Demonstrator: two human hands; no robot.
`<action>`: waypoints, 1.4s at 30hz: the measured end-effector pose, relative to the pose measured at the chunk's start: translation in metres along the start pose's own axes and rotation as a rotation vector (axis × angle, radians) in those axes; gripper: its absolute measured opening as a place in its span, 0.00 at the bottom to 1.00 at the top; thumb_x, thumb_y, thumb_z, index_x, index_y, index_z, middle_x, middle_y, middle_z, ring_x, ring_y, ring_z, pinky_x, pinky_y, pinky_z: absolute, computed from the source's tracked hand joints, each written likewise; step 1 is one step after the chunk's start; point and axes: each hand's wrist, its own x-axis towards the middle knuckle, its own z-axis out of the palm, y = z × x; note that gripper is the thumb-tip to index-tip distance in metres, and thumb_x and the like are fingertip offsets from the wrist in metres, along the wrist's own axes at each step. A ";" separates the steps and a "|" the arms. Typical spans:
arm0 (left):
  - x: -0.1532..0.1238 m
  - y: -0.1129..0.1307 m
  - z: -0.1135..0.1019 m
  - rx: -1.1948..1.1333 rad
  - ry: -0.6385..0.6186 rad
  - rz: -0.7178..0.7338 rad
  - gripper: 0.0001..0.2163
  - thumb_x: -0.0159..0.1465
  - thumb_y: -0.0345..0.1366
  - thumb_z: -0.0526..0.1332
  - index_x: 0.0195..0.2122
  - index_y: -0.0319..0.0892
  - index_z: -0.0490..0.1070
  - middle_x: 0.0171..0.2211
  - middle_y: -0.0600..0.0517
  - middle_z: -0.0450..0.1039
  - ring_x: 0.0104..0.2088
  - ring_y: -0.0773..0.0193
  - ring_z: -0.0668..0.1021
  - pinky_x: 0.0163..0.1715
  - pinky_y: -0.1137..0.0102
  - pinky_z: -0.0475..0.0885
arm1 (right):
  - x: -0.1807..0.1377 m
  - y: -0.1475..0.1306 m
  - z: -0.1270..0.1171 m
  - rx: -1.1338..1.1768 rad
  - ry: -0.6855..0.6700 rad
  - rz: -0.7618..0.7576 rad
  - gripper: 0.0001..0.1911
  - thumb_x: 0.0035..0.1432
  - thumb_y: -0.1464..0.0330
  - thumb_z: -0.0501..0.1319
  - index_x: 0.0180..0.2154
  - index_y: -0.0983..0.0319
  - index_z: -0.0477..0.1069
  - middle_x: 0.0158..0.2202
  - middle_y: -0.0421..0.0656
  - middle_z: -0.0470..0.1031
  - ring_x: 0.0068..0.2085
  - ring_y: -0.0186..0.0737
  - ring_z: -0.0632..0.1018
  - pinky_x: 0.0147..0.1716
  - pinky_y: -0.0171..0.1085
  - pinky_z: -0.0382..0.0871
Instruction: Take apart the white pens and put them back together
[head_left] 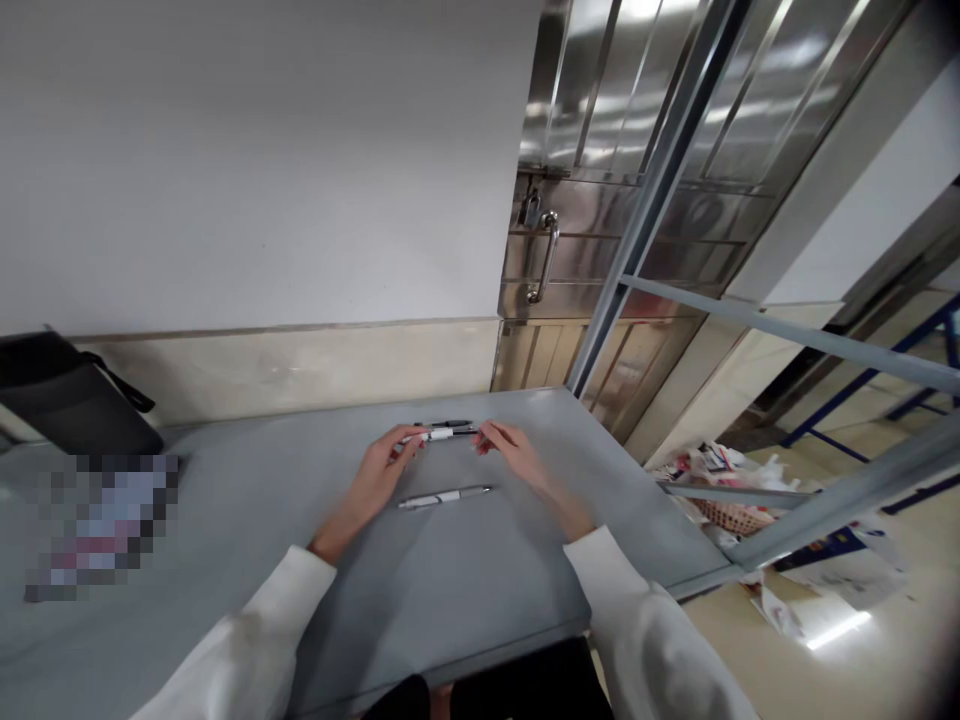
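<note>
My left hand [384, 462] is closed round the white barrel of a pen [439, 435], held level just above the grey table. A thin dark rod, which looks like the pen's refill [464, 431], runs from the barrel's right end to my right hand [512, 447]. The fingers of that hand are pinched at the rod's far end, and their tips are partly blurred. Just behind the held pen lies a dark pen [453, 423], partly covered from view. Nearer to me, a white and grey pen [445, 497] rests on the table, touched by neither hand.
A black bag [75, 395] stands at the table's [247, 520] left back, with a pixelated item [112, 525] before it. Metal frame bars [787, 335] rise along the right edge. Beyond them, a basket [739, 515] and plastic bags [847, 565] sit on the floor.
</note>
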 end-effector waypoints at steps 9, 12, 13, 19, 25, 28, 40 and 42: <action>-0.002 0.010 0.001 -0.007 -0.010 0.010 0.18 0.72 0.49 0.55 0.49 0.43 0.79 0.41 0.48 0.82 0.36 0.59 0.79 0.35 0.69 0.72 | 0.006 0.008 -0.007 0.055 0.107 -0.011 0.25 0.62 0.44 0.60 0.30 0.57 0.76 0.32 0.44 0.80 0.33 0.44 0.79 0.41 0.45 0.74; -0.002 0.009 0.001 0.000 0.001 0.005 0.18 0.72 0.49 0.55 0.50 0.44 0.78 0.40 0.48 0.81 0.36 0.59 0.79 0.34 0.69 0.72 | 0.009 0.012 -0.013 0.019 0.199 -0.020 0.25 0.62 0.43 0.59 0.28 0.56 0.75 0.31 0.46 0.79 0.32 0.47 0.78 0.40 0.47 0.74; -0.002 0.008 0.001 0.001 0.009 0.005 0.18 0.72 0.49 0.55 0.49 0.44 0.78 0.40 0.48 0.81 0.37 0.59 0.79 0.34 0.69 0.72 | 0.010 0.014 -0.015 0.009 0.235 -0.027 0.26 0.61 0.42 0.59 0.27 0.56 0.74 0.30 0.46 0.79 0.32 0.48 0.78 0.40 0.47 0.74; -0.002 0.004 0.001 0.011 0.033 0.020 0.17 0.72 0.48 0.55 0.49 0.44 0.78 0.41 0.48 0.82 0.39 0.58 0.79 0.36 0.68 0.72 | 0.013 0.018 -0.022 0.015 0.344 -0.062 0.30 0.60 0.38 0.58 0.27 0.57 0.73 0.30 0.46 0.78 0.32 0.47 0.77 0.40 0.48 0.74; -0.001 0.005 0.001 0.021 0.037 0.030 0.16 0.73 0.47 0.55 0.49 0.44 0.77 0.41 0.48 0.81 0.38 0.58 0.79 0.37 0.68 0.72 | 0.010 0.014 -0.022 -0.034 0.319 -0.087 0.25 0.61 0.41 0.59 0.32 0.55 0.75 0.33 0.46 0.79 0.35 0.49 0.79 0.45 0.50 0.74; 0.000 0.003 0.001 0.028 0.046 0.046 0.17 0.73 0.48 0.55 0.49 0.44 0.78 0.41 0.48 0.81 0.38 0.58 0.79 0.38 0.67 0.72 | 0.010 0.011 -0.021 -0.064 0.316 -0.093 0.24 0.59 0.42 0.62 0.33 0.55 0.75 0.34 0.46 0.80 0.35 0.50 0.80 0.44 0.51 0.74; -0.002 0.007 0.004 0.027 0.035 0.033 0.17 0.72 0.48 0.55 0.49 0.44 0.78 0.39 0.49 0.81 0.35 0.59 0.78 0.33 0.69 0.70 | 0.009 0.009 -0.020 -0.025 0.301 -0.058 0.24 0.60 0.43 0.61 0.31 0.57 0.74 0.29 0.44 0.77 0.30 0.45 0.76 0.34 0.44 0.71; -0.003 0.007 0.005 0.029 0.030 0.028 0.17 0.72 0.47 0.55 0.49 0.44 0.78 0.38 0.50 0.80 0.33 0.60 0.77 0.32 0.70 0.70 | 0.009 0.011 -0.020 -0.001 0.294 -0.027 0.25 0.60 0.42 0.60 0.29 0.57 0.73 0.29 0.44 0.77 0.28 0.44 0.75 0.31 0.43 0.70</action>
